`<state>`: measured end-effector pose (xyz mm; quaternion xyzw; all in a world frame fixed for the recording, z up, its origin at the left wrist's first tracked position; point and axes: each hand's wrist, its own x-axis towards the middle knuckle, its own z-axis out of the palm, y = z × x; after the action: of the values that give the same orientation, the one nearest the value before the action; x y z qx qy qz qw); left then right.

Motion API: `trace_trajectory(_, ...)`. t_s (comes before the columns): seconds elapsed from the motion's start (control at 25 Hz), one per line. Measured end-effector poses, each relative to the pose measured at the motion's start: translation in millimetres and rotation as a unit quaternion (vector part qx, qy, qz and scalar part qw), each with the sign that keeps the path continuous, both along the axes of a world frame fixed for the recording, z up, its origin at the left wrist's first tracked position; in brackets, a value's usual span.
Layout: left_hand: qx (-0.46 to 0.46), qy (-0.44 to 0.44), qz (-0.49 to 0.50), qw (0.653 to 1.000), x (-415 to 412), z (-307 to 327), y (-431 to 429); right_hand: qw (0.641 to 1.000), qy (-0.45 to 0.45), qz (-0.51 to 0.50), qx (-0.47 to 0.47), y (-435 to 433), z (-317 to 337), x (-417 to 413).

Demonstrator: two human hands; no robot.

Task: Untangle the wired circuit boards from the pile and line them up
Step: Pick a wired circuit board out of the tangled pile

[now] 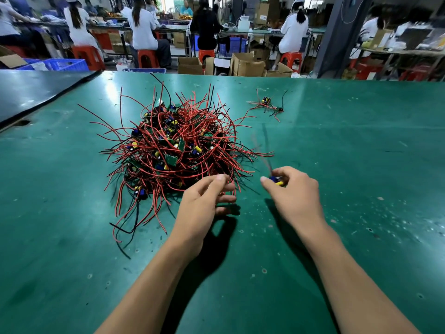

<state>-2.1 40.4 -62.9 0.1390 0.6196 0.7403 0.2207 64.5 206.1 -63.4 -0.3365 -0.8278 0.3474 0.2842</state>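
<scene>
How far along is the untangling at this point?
Barely started. Done: a couple of separated boards lie at the far right. In hand: the right hand pinches one board, wires blurred; the left hand hovers open. Left: nearly the whole pile.

Bare left hand (199, 201), bare right hand (296, 191)

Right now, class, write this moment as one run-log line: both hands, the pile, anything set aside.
right hand: pinches one wired board, wires blurred | left hand: relaxed by pile edge | pile: tangled | set-aside boards: far right
</scene>
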Motion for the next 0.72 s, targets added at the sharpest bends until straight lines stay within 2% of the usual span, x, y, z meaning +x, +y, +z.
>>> trace_trajectory(0.12,-0.062,0.047,0.057,0.995,-3.5,-5.9,-2.3,0.991,-0.091,-0.091,0.029,22.2,-1.9,9.8)
trace_trajectory(0.24,-0.156,0.146,0.060,0.975,-1.4,-13.0,-1.0,0.979,-0.172,-0.098,0.042,29.0,-6.7,14.1)
trace_trajectory(0.36,-0.179,0.187,0.068,0.964,-0.3,-15.3,-2.0,0.971,-0.200,-0.096,0.090,22.4,-6.8,13.2)
trace_trajectory(0.44,-0.178,0.193,0.070,0.962,-1.7,-15.6,-2.8,0.981,-0.139,-0.064,0.120,12.7,-7.4,7.9)
trace_trajectory(0.52,-0.189,0.203,0.068,0.958,-2.5,-16.1,-2.0,0.993,-0.034,0.026,0.109,-4.5,-10.3,-0.4)
trace_trajectory(0.56,-0.190,0.204,0.070,0.958,-2.9,-16.2,-1.1,0.992,-0.009,0.075,0.100,-14.4,-13.4,-5.4)
trace_trajectory(0.64,-0.184,0.206,0.075,0.958,-3.3,-17.2,-0.1,0.987,-0.009,0.133,0.094,-28.4,-22.5,-13.4)
trace_trajectory(0.72,-0.169,0.209,0.084,0.959,-3.3,-17.9,-0.5,0.987,-0.013,0.133,0.087,-28.4,-28.1,-16.6)
